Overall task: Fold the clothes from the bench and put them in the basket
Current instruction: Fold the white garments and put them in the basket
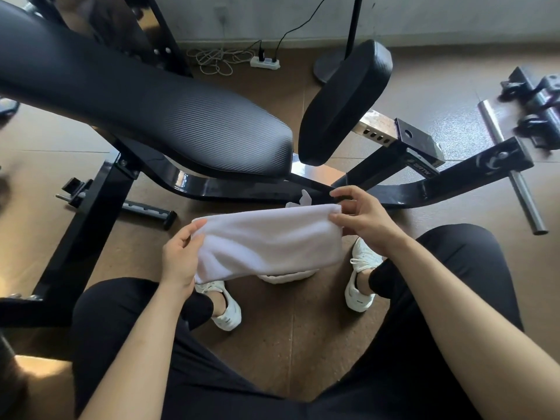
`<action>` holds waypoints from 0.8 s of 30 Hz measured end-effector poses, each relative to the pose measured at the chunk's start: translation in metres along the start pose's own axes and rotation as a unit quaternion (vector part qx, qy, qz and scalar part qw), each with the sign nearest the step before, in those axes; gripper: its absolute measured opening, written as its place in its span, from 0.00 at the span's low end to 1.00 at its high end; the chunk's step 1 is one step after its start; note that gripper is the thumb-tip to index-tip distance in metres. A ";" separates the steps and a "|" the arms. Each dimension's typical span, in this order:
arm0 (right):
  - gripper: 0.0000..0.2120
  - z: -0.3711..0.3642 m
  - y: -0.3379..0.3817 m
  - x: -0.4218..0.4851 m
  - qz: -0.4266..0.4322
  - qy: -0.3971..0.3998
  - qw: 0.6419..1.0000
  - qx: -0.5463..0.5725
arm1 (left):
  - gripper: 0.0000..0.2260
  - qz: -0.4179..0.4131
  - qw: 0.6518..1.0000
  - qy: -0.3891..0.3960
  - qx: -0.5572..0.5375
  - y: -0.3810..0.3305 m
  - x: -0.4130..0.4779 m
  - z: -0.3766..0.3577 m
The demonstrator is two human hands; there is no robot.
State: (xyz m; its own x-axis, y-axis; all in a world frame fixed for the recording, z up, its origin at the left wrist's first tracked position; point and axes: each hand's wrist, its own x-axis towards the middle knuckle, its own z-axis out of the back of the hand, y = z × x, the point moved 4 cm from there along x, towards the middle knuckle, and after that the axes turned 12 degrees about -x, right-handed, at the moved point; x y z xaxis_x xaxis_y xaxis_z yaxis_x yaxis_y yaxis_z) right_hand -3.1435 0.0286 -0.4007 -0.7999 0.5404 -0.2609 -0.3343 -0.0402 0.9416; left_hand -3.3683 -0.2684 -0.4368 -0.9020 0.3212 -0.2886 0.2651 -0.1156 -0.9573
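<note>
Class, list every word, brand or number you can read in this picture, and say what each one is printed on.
"BRTW", as far as it can be read: sticker on the bench frame.
Small dark marks on the white shoes: too small to read.
Nothing readable on the white towel.

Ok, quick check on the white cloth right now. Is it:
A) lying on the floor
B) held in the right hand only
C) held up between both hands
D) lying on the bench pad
C: the left hand grips one end of the white cloth and the right hand pinches the other, holding it in the air above the floor, clear of the bench pad.
</note>
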 end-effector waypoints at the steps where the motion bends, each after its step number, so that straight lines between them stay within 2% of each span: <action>1: 0.13 0.000 -0.001 0.001 -0.003 -0.013 1.000 -0.001 | 0.14 -0.006 1.000 0.001 -0.006 -0.001 -0.001 -0.001; 4: 0.05 0.002 -0.005 0.005 -0.008 -0.062 0.998 -0.016 | 0.14 -0.018 1.000 0.008 -0.010 -0.003 -0.002 -0.003; 8: 0.04 0.005 -0.008 0.007 -0.019 -0.116 0.991 -0.060 | 0.15 -0.034 0.999 0.016 0.007 -0.005 -0.005 -0.005; 12: 0.05 0.004 -0.012 0.009 -0.030 -0.123 0.988 -0.093 | 0.19 -0.067 0.995 0.058 0.049 -0.011 -0.007 -0.007; 16: 0.04 0.006 -0.014 0.011 -0.021 -0.145 0.981 -0.127 | 0.27 -0.146 0.963 0.118 0.195 -0.017 -0.014 -0.013; 19: 0.03 0.007 -0.014 0.012 -0.018 -0.154 0.977 -0.143 | 0.28 -0.152 0.961 0.108 0.204 -0.019 -0.015 -0.013; 24: 0.06 0.002 -0.009 0.008 -0.028 -0.134 0.985 -0.109 | 0.29 -0.140 0.967 0.113 0.178 -0.019 -0.016 -0.016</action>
State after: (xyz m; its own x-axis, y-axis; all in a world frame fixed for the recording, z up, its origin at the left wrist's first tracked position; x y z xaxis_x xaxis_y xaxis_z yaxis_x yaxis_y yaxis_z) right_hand -3.1459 0.0350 -0.4109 -0.6274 0.7477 -0.2177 -0.4962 -0.1683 0.8518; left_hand -3.3536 -0.2566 -0.4141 -0.8137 0.5788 -0.0534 -0.1499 -0.2976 -0.9428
